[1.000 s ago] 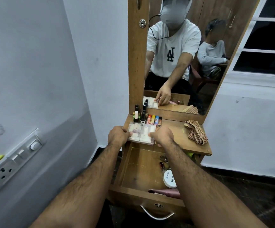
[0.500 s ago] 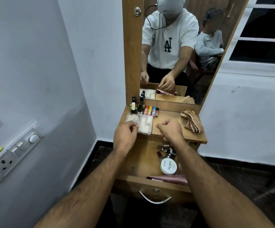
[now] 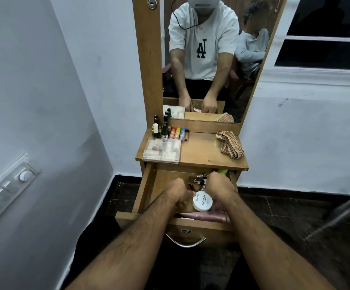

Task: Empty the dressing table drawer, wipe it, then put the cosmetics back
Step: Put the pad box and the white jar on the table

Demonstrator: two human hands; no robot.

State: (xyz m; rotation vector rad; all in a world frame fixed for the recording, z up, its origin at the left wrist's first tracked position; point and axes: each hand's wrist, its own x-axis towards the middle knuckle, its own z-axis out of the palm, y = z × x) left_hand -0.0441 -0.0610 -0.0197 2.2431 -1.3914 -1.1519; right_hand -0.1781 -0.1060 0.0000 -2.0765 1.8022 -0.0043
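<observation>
The wooden drawer [image 3: 149, 185] of the dressing table is pulled open, and both my hands are inside it. A white round jar [image 3: 202, 200] labelled nail polish lies between them. My right hand [image 3: 220, 188] curls round the jar's right side. My left hand [image 3: 178, 193] has its fingers curled down at the jar's left edge, and what they hold is hidden. A pink tube [image 3: 203, 216] lies along the drawer front. Small metallic bottles [image 3: 199, 177] sit at the drawer's back.
On the tabletop [image 3: 201, 153] stand a clear plastic box [image 3: 162, 150] of small items, a row of bottles and coloured tubes [image 3: 169, 130], and a checked cloth [image 3: 230, 144]. The mirror [image 3: 211, 59] rises behind. A wall with a switch panel [image 3: 8, 191] is close on the left.
Both hands have left the clear box on the tabletop and dropped into the open drawer, closing in on the white jar.
</observation>
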